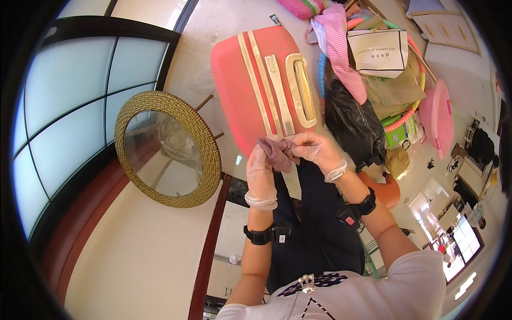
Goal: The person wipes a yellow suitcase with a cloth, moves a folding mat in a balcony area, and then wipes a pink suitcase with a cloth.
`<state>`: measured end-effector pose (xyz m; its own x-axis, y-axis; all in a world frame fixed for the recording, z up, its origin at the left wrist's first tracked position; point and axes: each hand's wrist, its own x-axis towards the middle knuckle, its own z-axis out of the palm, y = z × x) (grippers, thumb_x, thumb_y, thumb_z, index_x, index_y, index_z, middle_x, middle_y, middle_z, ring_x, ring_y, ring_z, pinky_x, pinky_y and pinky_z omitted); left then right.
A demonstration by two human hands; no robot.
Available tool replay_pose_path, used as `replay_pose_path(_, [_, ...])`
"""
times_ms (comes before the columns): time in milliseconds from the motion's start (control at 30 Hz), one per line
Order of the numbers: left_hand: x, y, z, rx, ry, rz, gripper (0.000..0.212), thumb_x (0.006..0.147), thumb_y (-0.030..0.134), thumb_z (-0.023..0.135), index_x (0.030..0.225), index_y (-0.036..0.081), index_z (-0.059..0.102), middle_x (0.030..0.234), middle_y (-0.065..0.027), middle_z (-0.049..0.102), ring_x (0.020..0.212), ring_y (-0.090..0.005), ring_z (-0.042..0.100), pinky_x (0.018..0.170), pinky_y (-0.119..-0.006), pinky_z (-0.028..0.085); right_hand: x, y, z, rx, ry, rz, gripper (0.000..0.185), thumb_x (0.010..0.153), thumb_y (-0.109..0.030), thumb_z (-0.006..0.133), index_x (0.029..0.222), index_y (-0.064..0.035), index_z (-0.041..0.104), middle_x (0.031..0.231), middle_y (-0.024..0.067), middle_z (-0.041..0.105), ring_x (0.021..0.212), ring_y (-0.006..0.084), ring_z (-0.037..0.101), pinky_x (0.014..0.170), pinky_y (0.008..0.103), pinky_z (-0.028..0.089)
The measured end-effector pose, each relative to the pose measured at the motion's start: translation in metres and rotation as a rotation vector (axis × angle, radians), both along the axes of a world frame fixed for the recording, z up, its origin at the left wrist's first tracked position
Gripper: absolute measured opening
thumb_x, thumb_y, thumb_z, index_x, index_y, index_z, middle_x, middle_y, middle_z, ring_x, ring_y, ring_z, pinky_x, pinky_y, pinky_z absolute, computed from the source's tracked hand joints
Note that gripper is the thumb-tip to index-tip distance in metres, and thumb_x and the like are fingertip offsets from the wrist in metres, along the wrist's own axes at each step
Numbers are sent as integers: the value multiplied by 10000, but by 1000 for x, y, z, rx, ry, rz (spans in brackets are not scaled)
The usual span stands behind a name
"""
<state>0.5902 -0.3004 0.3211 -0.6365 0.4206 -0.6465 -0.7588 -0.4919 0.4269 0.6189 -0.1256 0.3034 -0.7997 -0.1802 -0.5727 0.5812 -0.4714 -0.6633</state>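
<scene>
Between my two hands is a bunched, mauve cloth. My left hand, in a clear disposable glove, grips its left end. Gloved the same way, my right hand pinches the other end with thumb and fingers. The cloth looks twisted or folded in the middle. Just beyond it stands a coral-pink hard-shell suitcase with cream trim, a red zip band and a cream carry handle. My hands overlap the suitcase's near edge; whether the cloth touches it I cannot tell.
A round glass table with a woven rim stands left, by a dark-framed glass door. To the right lie a black plastic bag, a pink striped cloth, a white printed bag, a pink basin and an orange stool.
</scene>
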Motion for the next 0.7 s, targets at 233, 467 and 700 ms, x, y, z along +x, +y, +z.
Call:
replay_pose_path(233, [3, -21, 15, -348, 333, 24, 423, 860, 77, 613, 1251, 0, 470, 1068, -73, 552, 951, -161, 549, 874, -307, 447, 19, -50, 53, 142, 223, -267, 134, 946, -152, 548, 990, -37, 494, 823, 3, 510, 717, 68, 489, 641, 232, 430])
replay_pose_path(467, [9, -54, 31, -442, 237, -66, 136, 795, -16, 667, 925, -7, 627, 892, -12, 622, 762, -76, 562, 679, -216, 467, 28, -43, 68, 539, 175, -529, 133, 940, -134, 559, 1009, -48, 486, 874, -42, 468, 785, 35, 436, 759, 178, 381])
replay_pose_path(700, [-3, -22, 36, -583, 413, -74, 180, 824, 31, 660, 987, -15, 599, 959, -41, 624, 861, -119, 568, 762, -257, 470, -5, 8, 49, 780, 288, -474, 124, 904, -39, 574, 1023, -17, 545, 903, -22, 556, 820, 49, 505, 752, 193, 423])
